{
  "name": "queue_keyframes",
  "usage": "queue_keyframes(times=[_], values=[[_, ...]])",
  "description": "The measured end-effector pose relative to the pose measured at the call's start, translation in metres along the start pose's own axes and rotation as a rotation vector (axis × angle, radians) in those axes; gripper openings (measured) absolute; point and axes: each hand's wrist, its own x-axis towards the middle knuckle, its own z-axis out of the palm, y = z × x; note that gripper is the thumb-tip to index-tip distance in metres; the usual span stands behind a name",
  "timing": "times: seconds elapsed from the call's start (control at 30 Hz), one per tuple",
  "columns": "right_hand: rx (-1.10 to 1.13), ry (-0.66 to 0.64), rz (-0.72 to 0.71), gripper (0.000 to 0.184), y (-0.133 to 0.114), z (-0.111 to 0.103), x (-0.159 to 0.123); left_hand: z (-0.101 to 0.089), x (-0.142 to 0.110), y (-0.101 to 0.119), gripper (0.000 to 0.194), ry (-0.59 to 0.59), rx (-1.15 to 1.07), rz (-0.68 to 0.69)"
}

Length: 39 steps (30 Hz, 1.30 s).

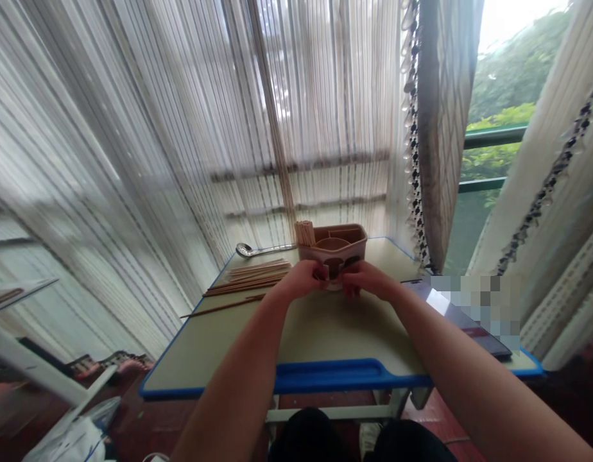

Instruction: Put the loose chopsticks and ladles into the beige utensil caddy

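A brown, compartmented utensil holder (359,240) stands at the far middle of the small table. Both hands are at its lower front, one on each side of a dark rounded opening (333,266). My left hand (307,277) has its fingers curled in against the holder's front. From the other side my right hand (366,278) pinches at the same front part, some fingers bent down toward the tabletop. Exactly what the fingertips grip is partly hidden. A bundle of light wooden chopsticks (305,233) stands upright in the holder's left compartment.
Left of the holder lie a metal slotted ladle (245,250), pale chopsticks (258,269) and several darker chopsticks (243,284). On the right is a dark flat tablet-like device (463,317). The table (219,346) has a blue edge; curtains (325,128) hang behind it.
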Motion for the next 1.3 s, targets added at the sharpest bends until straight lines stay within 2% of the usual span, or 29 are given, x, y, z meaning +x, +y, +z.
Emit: queue_keyframes(times=[0.13,0.27,0.43,0.5,0.57,0.63,0.73,0.83,0.9,0.97,1.1,1.17,1.23,1.3], values=[[-0.005,0.101,-0.036,0.014,-0.001,-0.006,0.000,-0.002,-0.003,0.005,0.021,-0.022,0.159,-0.015],[0.035,0.383,-0.127,0.015,-0.003,-0.018,-0.002,-0.006,-0.008,0.004,0.017,-0.082,0.401,-0.101],[0.093,0.723,-0.279,0.021,-0.008,-0.029,-0.004,-0.005,-0.009,0.000,0.024,-0.172,0.517,-0.197],[0.201,0.798,-0.305,0.021,-0.010,-0.030,-0.004,-0.003,-0.009,0.002,0.024,-0.217,0.530,-0.191],[0.309,0.799,-0.312,0.022,-0.013,-0.030,-0.005,-0.001,-0.009,0.006,0.024,-0.241,0.494,-0.176],[0.380,0.735,-0.325,0.025,-0.015,-0.029,-0.006,0.003,-0.008,0.009,0.026,-0.235,0.424,-0.163],[0.385,0.555,-0.301,0.028,-0.019,-0.024,-0.008,0.008,-0.007,0.012,0.031,-0.206,0.348,-0.130],[0.263,0.311,-0.228,0.031,-0.018,-0.017,-0.009,0.011,-0.005,0.014,0.033,-0.157,0.331,-0.109],[0.175,0.235,-0.217,0.030,-0.017,-0.013,-0.008,0.011,-0.005,0.016,0.035,-0.123,0.337,-0.089],[0.149,0.271,-0.229,0.029,-0.015,-0.013,-0.007,0.010,-0.006,0.017,0.033,-0.127,0.353,-0.081],[0.277,0.488,-0.279,0.026,-0.016,-0.021,-0.008,0.004,-0.010,0.016,0.024,-0.210,0.374,-0.153],[0.331,0.588,-0.307,0.023,-0.017,-0.026,-0.010,0.003,-0.011,0.014,0.025,-0.230,0.340,-0.185],[0.353,0.625,-0.314,0.022,-0.018,-0.029,-0.011,0.005,-0.010,0.012,0.032,-0.242,0.292,-0.185],[0.357,0.587,-0.299,0.023,-0.018,-0.028,-0.011,0.009,-0.008,0.010,0.034,-0.230,0.292,-0.166]])
